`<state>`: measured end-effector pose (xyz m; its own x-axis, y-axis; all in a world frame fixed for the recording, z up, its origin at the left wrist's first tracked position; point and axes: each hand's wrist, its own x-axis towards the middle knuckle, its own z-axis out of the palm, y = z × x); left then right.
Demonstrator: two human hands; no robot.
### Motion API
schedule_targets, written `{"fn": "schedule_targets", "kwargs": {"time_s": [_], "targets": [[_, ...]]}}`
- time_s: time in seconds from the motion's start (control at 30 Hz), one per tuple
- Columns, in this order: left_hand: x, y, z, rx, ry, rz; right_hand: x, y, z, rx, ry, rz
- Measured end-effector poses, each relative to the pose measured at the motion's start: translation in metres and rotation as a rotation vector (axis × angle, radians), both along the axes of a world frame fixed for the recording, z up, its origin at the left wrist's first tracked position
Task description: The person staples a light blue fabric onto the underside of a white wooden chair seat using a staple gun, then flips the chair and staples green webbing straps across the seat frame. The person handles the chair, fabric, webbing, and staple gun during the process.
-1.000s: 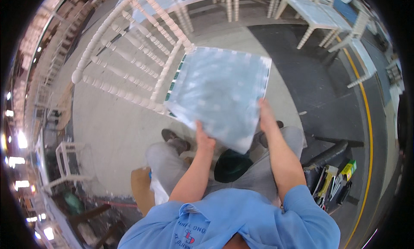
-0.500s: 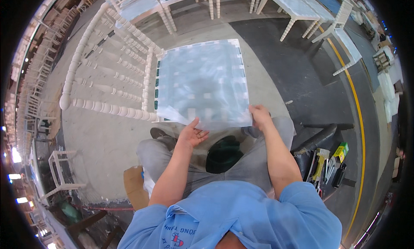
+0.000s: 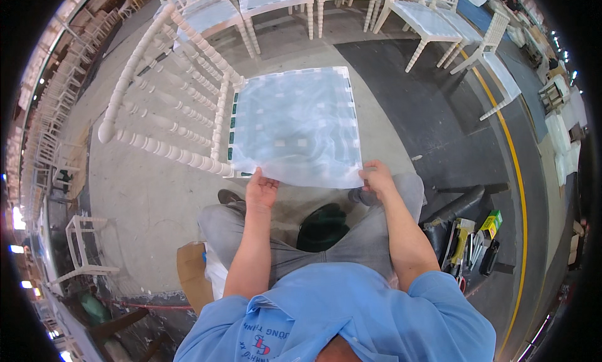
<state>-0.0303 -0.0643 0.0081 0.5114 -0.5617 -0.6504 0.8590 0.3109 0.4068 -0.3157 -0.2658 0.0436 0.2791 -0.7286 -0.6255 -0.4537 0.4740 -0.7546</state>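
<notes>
a thin, translucent, pale white cloth sheet (image 3: 298, 120) lies over the square seat (image 3: 353, 105) of a white wooden chair with a bead-turned spindle back (image 3: 175, 151). the back rises along the seat's left edge, where a row of dark green strips (image 3: 231, 138) shows beside the sheet. the sheet covers most of the seat and droops past the near edge, a little rumpled there.

the relation that matters is along that near edge: the loose border of the sheet runs from left to right between the two hands, and the rest of the sheet lies ahead of both, away from the body. the sheet is nearly square, so no long axis stands out. the right hand (image 3: 376, 179) is right at the near right corner, thumb and fingertips pinched together on the sheet. the left hand (image 3: 261, 188) is a little in from the near left corner, palm turned up, fingers loosely curled and thumb raised to the border; whether it grips the cloth i cannot tell. of the two, the right hand is closer to its corner.

a dark green rounded object (image 3: 323, 227) sits between the knees, below the seat's near edge.
</notes>
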Motion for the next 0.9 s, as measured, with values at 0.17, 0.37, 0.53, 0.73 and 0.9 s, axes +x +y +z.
{"fn": "schedule_targets", "kwargs": {"time_s": [0.17, 0.37, 0.53, 0.73, 0.9], "targets": [[0.015, 0.013, 0.006, -0.014, -0.031, 0.106, 0.000, 0.000, 0.001, -0.108, -0.010, 0.029], [0.025, 0.020, -0.001, 0.089, -0.034, 0.165, 0.000, 0.000, 0.003, -0.124, -0.074, 0.000], [0.028, 0.028, -0.014, 0.238, -0.074, 0.174, 0.000, -0.004, -0.002, -0.154, -0.099, 0.088], [0.006, 0.032, -0.007, 0.797, -0.403, 0.204, -0.008, -0.009, -0.018, -0.411, 0.065, 0.265], [-0.057, 0.001, 0.008, 0.732, -1.737, -0.310, -0.014, -0.009, -0.028, -0.497, 0.156, 0.261]]}}
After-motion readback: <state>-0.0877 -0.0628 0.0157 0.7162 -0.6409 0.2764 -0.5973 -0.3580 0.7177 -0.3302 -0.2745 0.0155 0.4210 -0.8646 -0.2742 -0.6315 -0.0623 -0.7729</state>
